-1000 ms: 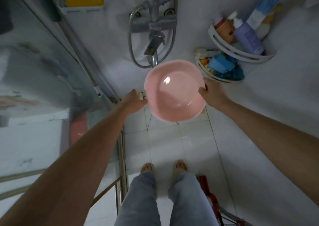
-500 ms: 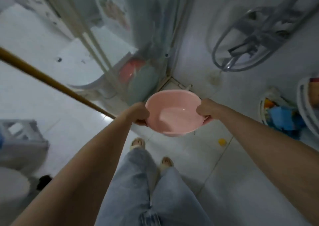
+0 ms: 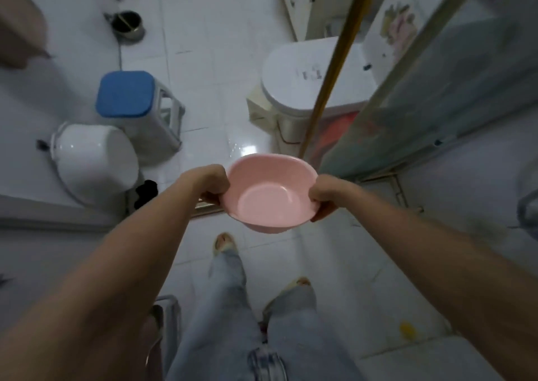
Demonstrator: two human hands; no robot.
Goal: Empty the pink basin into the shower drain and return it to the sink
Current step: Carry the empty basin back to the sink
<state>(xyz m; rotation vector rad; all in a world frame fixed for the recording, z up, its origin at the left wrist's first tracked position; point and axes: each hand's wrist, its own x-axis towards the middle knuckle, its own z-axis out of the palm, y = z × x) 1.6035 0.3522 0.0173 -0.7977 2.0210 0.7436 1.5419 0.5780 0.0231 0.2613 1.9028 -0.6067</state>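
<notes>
White floor tiles (image 3: pixel 209 69) spread below me, a blue-topped stool (image 3: pixel 125 93) and white toilet lid (image 3: pixel 302 80) beyond. I clenched my left hand (image 3: pixel 208 184) and right hand (image 3: pixel 324 195) on opposite rims of the pink basin (image 3: pixel 269 192), held level above the floor, seemingly empty. Motion blur smeared the glass shower door (image 3: pixel 436 95).

White tiled floor (image 3: pixel 209 45), blue-topped stool (image 3: pixel 125 93), toilet (image 3: pixel 302 80).

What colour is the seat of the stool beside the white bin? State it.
Blue, on a grey frame: the stool shows clearly in the head view.
</notes>
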